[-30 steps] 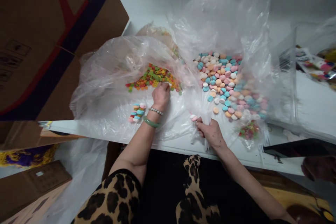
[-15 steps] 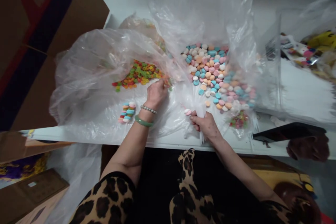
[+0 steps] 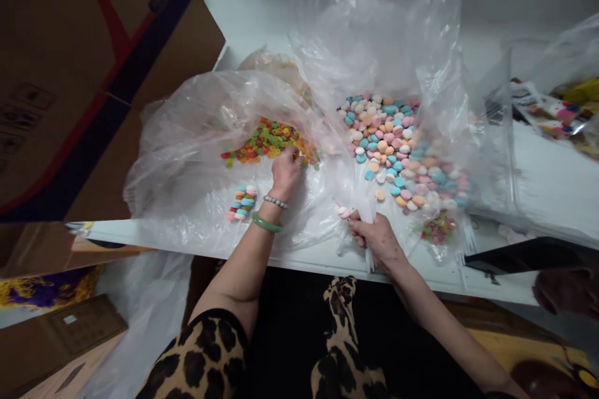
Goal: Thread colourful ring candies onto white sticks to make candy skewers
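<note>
My left hand (image 3: 286,173) is closed in a pinch at the near edge of a pile of red, green and orange gummy rings (image 3: 266,137). What sits between its fingertips is too small to make out. Closed fingers of my right hand (image 3: 378,238) grip a thin skewer, with pink and white candies (image 3: 344,212) threaded at its tip. White strips, perhaps sticks or folded plastic, also run by that hand. Beyond it, pastel round candies (image 3: 384,137) spill from a clear plastic bag (image 3: 374,31). Left of my left hand lie finished-looking rows of threaded candies (image 3: 242,202) on plastic.
A large cardboard box (image 3: 182,56) stands at the left of the white table (image 3: 253,9). To the right are a small bag of gummies (image 3: 438,227), a black flat object (image 3: 533,255) and a clear bin (image 3: 511,137) near colourful packets.
The view has shifted, so everything appears farther right and slightly lower. My left fingertips have moved a little left along the gummy rings. My right hand keeps its grip on the skewer.
</note>
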The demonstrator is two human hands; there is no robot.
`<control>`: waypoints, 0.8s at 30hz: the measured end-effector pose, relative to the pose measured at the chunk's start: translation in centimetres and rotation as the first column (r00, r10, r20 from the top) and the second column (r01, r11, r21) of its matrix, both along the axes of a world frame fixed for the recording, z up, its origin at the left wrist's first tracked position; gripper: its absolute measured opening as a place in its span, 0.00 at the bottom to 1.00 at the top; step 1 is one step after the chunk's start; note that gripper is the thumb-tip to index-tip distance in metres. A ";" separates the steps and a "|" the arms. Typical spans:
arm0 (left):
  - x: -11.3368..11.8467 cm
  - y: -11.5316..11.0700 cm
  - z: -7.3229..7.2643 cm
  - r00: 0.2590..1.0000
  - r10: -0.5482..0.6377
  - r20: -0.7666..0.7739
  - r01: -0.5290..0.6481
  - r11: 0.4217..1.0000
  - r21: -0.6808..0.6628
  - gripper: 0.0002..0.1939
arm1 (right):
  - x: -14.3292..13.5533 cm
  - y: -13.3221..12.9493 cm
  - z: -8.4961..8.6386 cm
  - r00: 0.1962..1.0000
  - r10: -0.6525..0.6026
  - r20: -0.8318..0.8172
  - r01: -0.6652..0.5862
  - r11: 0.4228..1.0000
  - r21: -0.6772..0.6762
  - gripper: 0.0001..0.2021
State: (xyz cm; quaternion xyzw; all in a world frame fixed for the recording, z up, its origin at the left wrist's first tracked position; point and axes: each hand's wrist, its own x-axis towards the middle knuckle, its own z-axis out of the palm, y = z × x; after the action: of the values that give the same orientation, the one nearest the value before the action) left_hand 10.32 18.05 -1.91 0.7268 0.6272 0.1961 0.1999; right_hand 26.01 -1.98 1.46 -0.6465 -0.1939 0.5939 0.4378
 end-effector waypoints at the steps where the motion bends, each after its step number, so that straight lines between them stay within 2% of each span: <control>1: 0.1 0.1 0.0 1.000 0.005 -0.013 -0.005 1.000 -0.006 0.11 | -0.1 0.1 0.0 1.000 -0.001 0.004 0.001 1.000 -0.001 0.11; 7: 1.0 -0.8 0.2 0.976 -0.153 -0.156 0.141 0.986 -0.088 0.09 | -0.1 0.2 -0.5 1.000 0.007 0.011 -0.007 1.000 -0.018 0.14; 12: -0.1 -3.4 0.6 0.951 -0.177 -0.252 0.149 0.981 -0.125 0.10 | 0.2 -0.1 -0.7 1.000 0.018 0.000 -0.018 1.000 0.003 0.14; 14: -0.9 -4.1 0.7 0.968 -0.145 -0.203 0.109 0.978 -0.177 0.10 | 0.2 -0.3 -0.7 1.000 0.029 0.000 -0.029 1.000 0.009 0.15; 16: -1.7 -4.4 0.7 0.989 -0.113 -0.092 0.092 0.974 -0.209 0.09 | -0.1 -0.4 -0.5 0.999 0.037 0.005 -0.037 0.999 0.003 0.15; 19: -2.5 -4.6 1.0 0.975 -0.045 0.217 0.098 0.965 -0.242 0.04 | -0.6 -0.4 0.1 0.999 0.041 0.018 -0.041 0.999 -0.008 0.15; 20: -2.7 -4.8 1.3 0.933 0.003 0.360 0.104 0.955 -0.278 0.02 | -0.8 -0.4 0.4 0.999 0.042 0.025 -0.042 0.999 -0.004 0.15; 21: -2.8 -5.0 1.7 0.860 0.061 0.507 0.126 0.937 -0.327 0.01 | -0.9 -0.4 0.7 0.998 0.041 0.037 -0.041 0.999 0.007 0.14; 23: -3.0 -6.0 2.6 0.647 0.191 0.738 0.233 0.872 -0.430 0.06 | -1.3 -0.4 1.4 0.997 0.036 0.072 -0.040 0.998 0.048 0.12; 24: -2.9 -6.7 3.0 0.539 0.250 0.804 0.314 0.827 -0.467 0.09 | -1.4 -0.4 1.7 0.995 0.037 0.092 -0.044 0.997 0.070 0.11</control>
State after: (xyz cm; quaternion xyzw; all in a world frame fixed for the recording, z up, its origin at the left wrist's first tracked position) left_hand 7.41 11.32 1.13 0.4600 0.4662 0.3226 0.6834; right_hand 24.59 -2.35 3.13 -0.6526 -0.2477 0.5654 0.4394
